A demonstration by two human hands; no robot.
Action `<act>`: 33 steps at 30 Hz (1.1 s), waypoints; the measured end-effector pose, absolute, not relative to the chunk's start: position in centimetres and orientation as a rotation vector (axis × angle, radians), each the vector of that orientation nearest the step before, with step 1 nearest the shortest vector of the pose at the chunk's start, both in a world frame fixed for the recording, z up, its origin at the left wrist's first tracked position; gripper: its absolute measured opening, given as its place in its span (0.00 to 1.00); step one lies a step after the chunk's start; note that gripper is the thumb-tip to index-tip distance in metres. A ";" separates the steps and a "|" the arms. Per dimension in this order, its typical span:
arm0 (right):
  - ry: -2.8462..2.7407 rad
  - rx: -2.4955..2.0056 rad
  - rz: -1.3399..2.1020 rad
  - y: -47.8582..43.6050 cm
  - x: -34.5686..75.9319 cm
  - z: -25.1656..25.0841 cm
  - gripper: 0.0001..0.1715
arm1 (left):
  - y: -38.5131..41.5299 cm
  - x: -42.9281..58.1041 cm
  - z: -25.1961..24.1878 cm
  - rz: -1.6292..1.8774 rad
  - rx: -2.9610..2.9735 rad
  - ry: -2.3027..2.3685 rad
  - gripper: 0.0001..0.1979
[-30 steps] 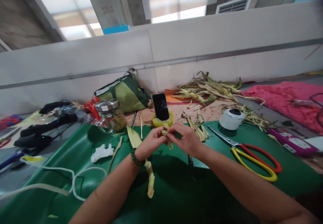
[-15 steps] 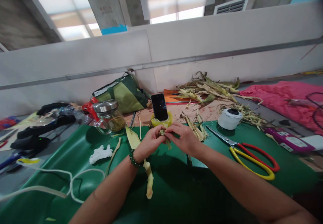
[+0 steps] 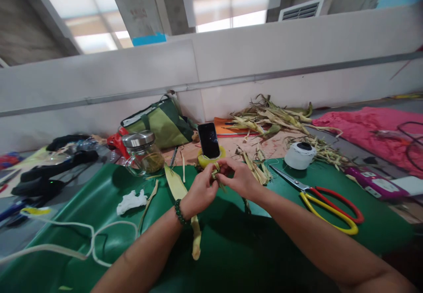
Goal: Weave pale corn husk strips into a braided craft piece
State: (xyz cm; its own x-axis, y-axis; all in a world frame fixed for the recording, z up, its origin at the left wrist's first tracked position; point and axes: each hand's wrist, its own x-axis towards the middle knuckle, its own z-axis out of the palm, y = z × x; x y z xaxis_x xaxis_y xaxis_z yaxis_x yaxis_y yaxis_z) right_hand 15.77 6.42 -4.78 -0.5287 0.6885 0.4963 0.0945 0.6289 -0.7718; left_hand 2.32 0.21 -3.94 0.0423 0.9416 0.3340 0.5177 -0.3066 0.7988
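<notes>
Near the middle of the green mat, my left hand (image 3: pixel 200 192) pinches a small folded husk strip (image 3: pixel 216 168), its fingers closed. My right hand (image 3: pixel 240 179) grips the same strip from the other side with thumb and fingertips; much of it is hidden by the fingers. Under my left wrist, which has a green bead bracelet, lies a long pale husk piece (image 3: pixel 175 183). Just beyond the hands a phone (image 3: pixel 209 140) leans upright in a yellow holder (image 3: pixel 204 161). Loose husk strips (image 3: pixel 256 167) lie beyond my right hand.
Scissors (image 3: pixel 304 188) with red and yellow handles lie to the right, by a white thread spool (image 3: pixel 300 155). A lidded glass jar (image 3: pixel 145 154), crumpled tissue (image 3: pixel 132 202) and white cord (image 3: pixel 94 235) are on the left. Behind are a husk pile (image 3: pixel 271 116) and a green bag (image 3: pixel 165 125).
My left hand has turned and shifted slightly right and down, its fingers more curled. My right fingers have shifted a little around the husk strip. Both hands still hold it.
</notes>
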 end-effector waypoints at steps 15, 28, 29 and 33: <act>-1.925 -0.600 0.858 6.7 15.5 -5.1 0.02 | 0.1 2.7 -4.3 1.240 1.764 1.471 0.37; -2.009 -0.603 0.740 6.6 15.4 -4.9 0.04 | 0.0 2.5 -5.2 1.146 2.012 1.647 0.37; -2.002 -0.601 0.772 6.7 15.5 -4.9 0.04 | 0.1 2.5 -5.2 1.160 2.017 1.638 0.37; -1.917 -0.599 0.896 6.7 15.4 -5.0 0.05 | 0.3 2.5 -5.0 1.276 1.894 1.511 0.35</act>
